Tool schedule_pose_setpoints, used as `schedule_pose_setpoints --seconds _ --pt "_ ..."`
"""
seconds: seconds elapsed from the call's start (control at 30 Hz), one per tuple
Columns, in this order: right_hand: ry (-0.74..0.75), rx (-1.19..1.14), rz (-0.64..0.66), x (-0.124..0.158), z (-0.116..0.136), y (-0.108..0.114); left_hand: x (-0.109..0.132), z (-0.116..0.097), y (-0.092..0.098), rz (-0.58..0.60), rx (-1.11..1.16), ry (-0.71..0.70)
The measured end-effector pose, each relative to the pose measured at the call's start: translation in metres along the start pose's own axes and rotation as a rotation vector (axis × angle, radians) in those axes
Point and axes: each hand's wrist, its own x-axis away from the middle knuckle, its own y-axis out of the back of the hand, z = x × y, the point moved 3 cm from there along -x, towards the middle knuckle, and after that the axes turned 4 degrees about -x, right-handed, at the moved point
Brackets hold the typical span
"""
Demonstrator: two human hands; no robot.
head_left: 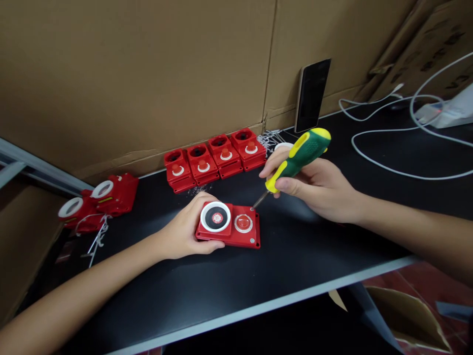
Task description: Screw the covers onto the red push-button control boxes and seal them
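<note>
Four red units (215, 160) stand behind the screwdriver (301, 155) and box (233, 237).

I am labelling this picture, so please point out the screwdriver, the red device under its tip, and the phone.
screwdriver (303, 152), head view, on the green handle.
red device (231, 237), head view, on its red front face.
phone (312, 93), head view, on the dark screen.
</note>
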Motion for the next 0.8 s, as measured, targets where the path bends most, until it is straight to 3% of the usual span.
schedule_pose_setpoints --seconds 0.5,0.63,0.8 --pt "0.125 0.217 0.073 0.003 0.004 0.007 0.000 0.001 0.000 0.003 0.009 0.036" --pt "0.057 0.216 0.085 -0.003 0.016 0.012 0.001 0.000 0.000 -0.005 -0.014 0.057" --pt "0.081 0.326 0.164 -0.032 0.042 0.014 0.001 0.002 0.001 -0.077 -0.062 0.132"
